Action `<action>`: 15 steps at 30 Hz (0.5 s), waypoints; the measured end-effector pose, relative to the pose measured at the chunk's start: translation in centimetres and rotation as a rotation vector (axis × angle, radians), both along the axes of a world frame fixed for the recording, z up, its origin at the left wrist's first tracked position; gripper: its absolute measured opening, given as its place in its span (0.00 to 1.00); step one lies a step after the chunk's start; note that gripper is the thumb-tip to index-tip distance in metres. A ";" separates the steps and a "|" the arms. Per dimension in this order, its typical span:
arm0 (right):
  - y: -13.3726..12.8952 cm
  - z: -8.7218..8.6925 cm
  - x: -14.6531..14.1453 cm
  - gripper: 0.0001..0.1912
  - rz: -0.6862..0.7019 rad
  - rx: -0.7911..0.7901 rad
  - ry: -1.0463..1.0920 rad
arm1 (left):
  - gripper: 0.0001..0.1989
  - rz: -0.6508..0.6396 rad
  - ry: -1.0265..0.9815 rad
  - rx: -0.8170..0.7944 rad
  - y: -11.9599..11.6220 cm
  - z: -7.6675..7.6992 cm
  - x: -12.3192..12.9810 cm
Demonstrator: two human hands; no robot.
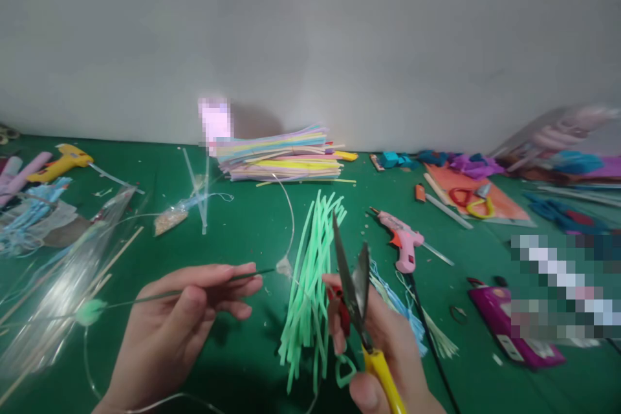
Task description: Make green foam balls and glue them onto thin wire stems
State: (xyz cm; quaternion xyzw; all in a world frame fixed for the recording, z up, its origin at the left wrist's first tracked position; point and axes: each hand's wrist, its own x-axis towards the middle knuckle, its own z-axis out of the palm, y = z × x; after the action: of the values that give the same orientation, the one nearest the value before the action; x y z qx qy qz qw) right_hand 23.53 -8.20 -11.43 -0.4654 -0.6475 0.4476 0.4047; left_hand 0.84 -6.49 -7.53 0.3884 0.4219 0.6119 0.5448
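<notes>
My left hand pinches a thin dark green stem between thumb and fingers. A light green round piece sits on the stem at the left, and a small whitish piece is at its right tip. In my right hand are scissors with one yellow and one red handle, blades spread apart and pointing up. A small green loop shows beside my right fingers. Between my hands, a bundle of mint green strips lies on the green table. A clear thread curves above the whitish piece.
Farther back lies a stack of coloured strips. A pink glue gun with a black cable is at the right, near a purple packet. At the left are a yellow glue gun, clear wrappers and a bag of beads.
</notes>
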 end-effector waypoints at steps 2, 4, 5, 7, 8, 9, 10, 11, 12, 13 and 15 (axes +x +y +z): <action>-0.2 0.3 -0.7 0.50 0.066 -0.108 0.161 | 0.05 -0.010 -0.004 0.005 -0.1 0.1 0.0; -0.5 0.8 -1.1 0.48 0.060 -0.182 0.238 | 0.05 -0.022 -0.014 0.016 -0.1 0.1 -0.1; -0.5 1.1 -1.1 0.45 0.017 -0.188 0.211 | 0.05 -0.029 -0.014 0.020 -0.1 0.2 -0.2; -0.5 1.6 -0.6 0.38 -0.132 -0.174 0.035 | 0.05 -0.042 0.002 0.022 0.0 0.1 -0.4; -0.4 1.6 0.0 0.34 -0.216 -0.176 -0.097 | 0.05 -0.047 0.022 0.023 0.0 0.0 -0.5; -0.3 1.5 0.7 0.31 -0.294 -0.191 -0.252 | 0.06 -0.048 0.051 0.024 0.1 -0.1 -0.6; -0.2 1.2 1.4 0.30 -0.356 -0.205 -0.415 | 0.06 -0.045 0.089 0.022 0.1 -0.3 -0.6; -0.1 0.6 2.1 0.31 -0.386 -0.210 -0.581 | 0.07 -0.041 0.128 0.019 0.2 -0.5 -0.7; 0.0 -0.1 2.8 0.31 -0.419 -0.192 -0.742 | 0.07 -0.038 0.164 0.016 0.2 -0.7 -0.7; 0.1 -1.1 3.4 0.30 -0.469 -0.133 -0.858 | 0.08 -0.038 0.195 0.015 0.3 -0.9 -0.7; 0.2 -3.1 4.3 0.27 -0.503 0.024 -0.952 | 0.08 -0.051 0.231 0.022 0.4 -1.3 -0.8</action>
State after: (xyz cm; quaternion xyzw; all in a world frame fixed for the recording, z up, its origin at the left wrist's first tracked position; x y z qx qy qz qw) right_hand 27.79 -8.00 -14.54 -0.7529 -0.6330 0.0693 0.1664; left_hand 0.08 -6.11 -8.84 0.4729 0.4649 0.5537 0.5037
